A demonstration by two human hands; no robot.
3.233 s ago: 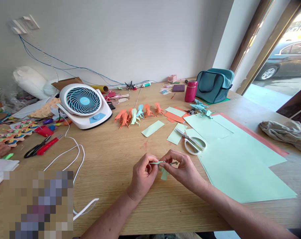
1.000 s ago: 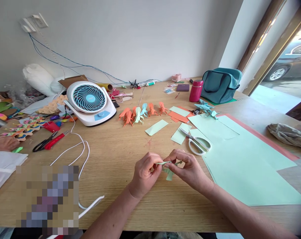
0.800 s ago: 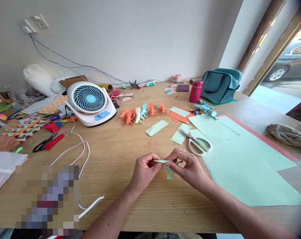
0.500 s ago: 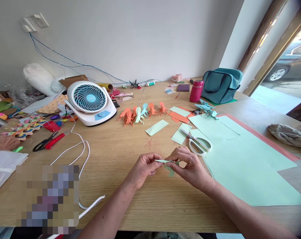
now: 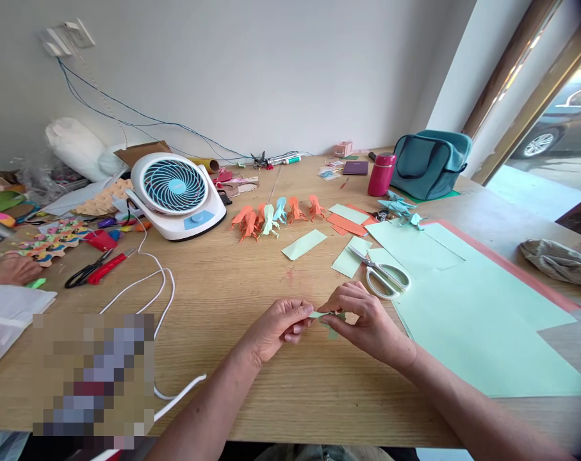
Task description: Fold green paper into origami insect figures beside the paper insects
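Note:
Both my hands pinch a small folded piece of pale green paper [image 5: 325, 316] just above the wooden table [image 5: 232, 282]. My left hand [image 5: 277, 326] grips its left end between thumb and fingers. My right hand [image 5: 364, 321] holds the right part, fingers curled over it. White-handled scissors [image 5: 384, 276] lie just beyond my right hand, on the edge of large green sheets [image 5: 467, 307]. A row of folded orange, green and blue paper figures [image 5: 273, 216] stands further back.
A white and blue desk fan [image 5: 173, 193] with a white cable [image 5: 146, 288] is at back left. Black and red scissors [image 5: 92, 269] lie left. A pink flask [image 5: 380, 174] and teal bag [image 5: 430, 164] stand at back right. Another person's hand [image 5: 8, 269] rests at far left.
My hands have stayed together on the green paper piece, shifting slightly lower and nearer the table. The fingers have closed in tighter on the fold.

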